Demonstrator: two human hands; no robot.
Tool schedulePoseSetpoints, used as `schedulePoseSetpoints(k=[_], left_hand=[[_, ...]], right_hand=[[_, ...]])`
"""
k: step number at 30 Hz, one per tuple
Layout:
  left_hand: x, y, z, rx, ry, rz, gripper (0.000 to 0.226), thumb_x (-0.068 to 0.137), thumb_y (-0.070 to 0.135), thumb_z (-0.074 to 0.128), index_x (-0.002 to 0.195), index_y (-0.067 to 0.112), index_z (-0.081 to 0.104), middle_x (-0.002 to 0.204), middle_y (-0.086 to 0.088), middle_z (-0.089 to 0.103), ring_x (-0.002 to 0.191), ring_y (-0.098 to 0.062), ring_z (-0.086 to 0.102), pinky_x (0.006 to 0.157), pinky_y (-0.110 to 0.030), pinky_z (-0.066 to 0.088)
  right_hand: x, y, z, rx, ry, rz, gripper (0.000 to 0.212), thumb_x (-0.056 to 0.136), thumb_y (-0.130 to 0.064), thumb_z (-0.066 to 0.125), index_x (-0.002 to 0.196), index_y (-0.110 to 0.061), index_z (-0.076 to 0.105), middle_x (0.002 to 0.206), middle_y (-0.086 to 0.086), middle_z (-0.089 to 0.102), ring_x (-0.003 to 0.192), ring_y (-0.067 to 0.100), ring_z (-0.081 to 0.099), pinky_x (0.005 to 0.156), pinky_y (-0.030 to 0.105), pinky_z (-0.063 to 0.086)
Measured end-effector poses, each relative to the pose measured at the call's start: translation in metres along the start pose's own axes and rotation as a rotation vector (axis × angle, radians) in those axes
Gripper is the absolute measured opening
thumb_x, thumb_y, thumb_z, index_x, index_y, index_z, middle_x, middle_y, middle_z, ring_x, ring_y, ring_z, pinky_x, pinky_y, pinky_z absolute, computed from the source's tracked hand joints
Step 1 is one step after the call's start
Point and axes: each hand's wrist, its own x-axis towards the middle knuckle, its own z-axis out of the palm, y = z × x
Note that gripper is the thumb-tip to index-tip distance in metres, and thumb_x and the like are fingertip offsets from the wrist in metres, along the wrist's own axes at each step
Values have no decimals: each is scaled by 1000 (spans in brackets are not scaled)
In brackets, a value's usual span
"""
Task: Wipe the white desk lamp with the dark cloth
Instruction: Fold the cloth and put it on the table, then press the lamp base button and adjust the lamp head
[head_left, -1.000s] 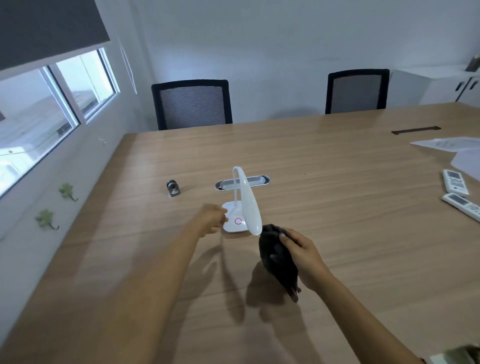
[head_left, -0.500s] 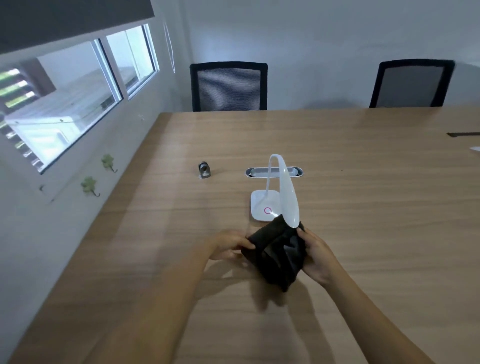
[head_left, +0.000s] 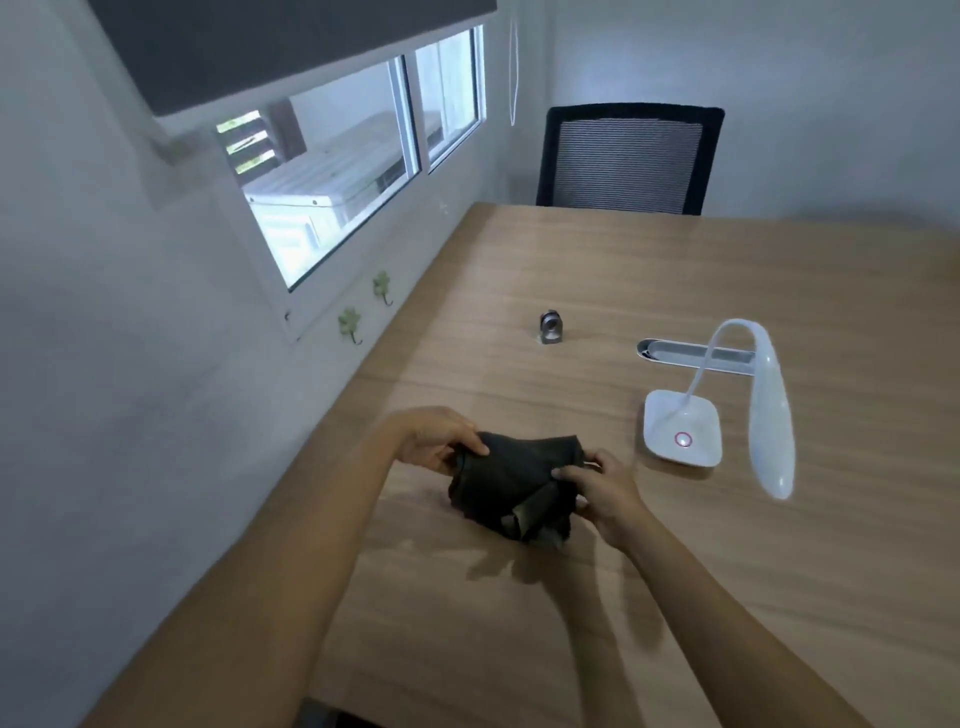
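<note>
Two green clover-shaped hooks sit on the wall beside the wooden counter. The left hand and right hand pinch the dark cloth between them above the counter. A small metal clip stands farther back. The white desk lamp stands to the right, apart from the cloth, nothing between them.

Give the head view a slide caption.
Both hands, left hand and right hand, bunch the dark cloth beside the white desk lamp.

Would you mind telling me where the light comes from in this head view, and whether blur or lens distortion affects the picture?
In the head view, daylight enters through the window on the left, and the dark cloth casts a soft shadow toward the viewer on the table. The wide-angle lens bows the table edge and the walls. The white desk lamp looks slightly smeared at its head, while both hands stay fairly sharp.
</note>
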Motion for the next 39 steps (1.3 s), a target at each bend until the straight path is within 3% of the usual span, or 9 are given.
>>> schedulePoseSetpoints(k=[6,13,16,20,22,27,32,34,39], left_hand=[[5,-22,-41,48,258,27,14,86,11,65,75,9,57,77,-6,56,75,-17,55,63,-26,51],[53,-40,-43,269,730,198,23,80,22,69,64,19,52,73,-1,58,83,-24,61,72,-32,50],[60,-46,-35,264,824,240,12,84,22,65,88,12,61,95,-7,66,86,-21,57,70,-24,42],[63,-52,-25,272,824,298,44,91,20,56,135,17,50,124,-8,63,112,-25,59,88,-27,47],[64,-52,-21,323,825,310,51,94,23,51,144,20,41,136,-5,57,122,-24,55,99,-31,46],[68,-35,0,665,764,378,55,96,31,45,147,14,39,149,-6,43,139,-23,36,111,-32,33],[88,-1,61,830,663,446,57,99,36,38,150,12,34,155,-8,35,144,-24,29,118,-34,23],[94,9,94,878,597,446,59,99,39,35,152,15,29,158,-7,30,146,-25,25,119,-35,20],[100,8,163,911,484,332,62,99,41,29,155,19,16,163,-6,14,150,-27,13,120,-44,13]], right_hand=[[13,-2,42,-106,-114,43,31,81,13,40,94,-9,57,76,8,59,65,20,55,56,29,49],[59,-1,62,-321,184,-2,24,73,5,58,64,-17,63,80,15,68,71,30,66,65,37,59],[69,0,64,-433,260,-36,24,69,0,60,57,-21,64,79,12,72,77,30,69,70,45,61],[70,4,64,-627,289,-144,14,73,-7,61,75,-15,72,88,12,74,87,29,67,73,29,54],[66,7,61,-679,294,-208,17,78,-10,60,92,-10,71,95,12,73,92,28,65,73,27,48],[50,22,18,-903,312,-397,28,82,-15,55,106,-7,66,107,14,67,103,29,58,87,35,48],[16,34,-63,-1101,547,-466,23,71,-21,45,73,-10,66,74,10,65,77,32,58,69,38,47],[2,38,-99,-1170,584,-441,25,69,-23,43,72,-11,66,72,9,65,74,34,60,66,38,49],[-22,48,-160,-1195,596,-248,50,73,-33,39,103,-6,68,111,22,68,103,45,61,85,48,53]])
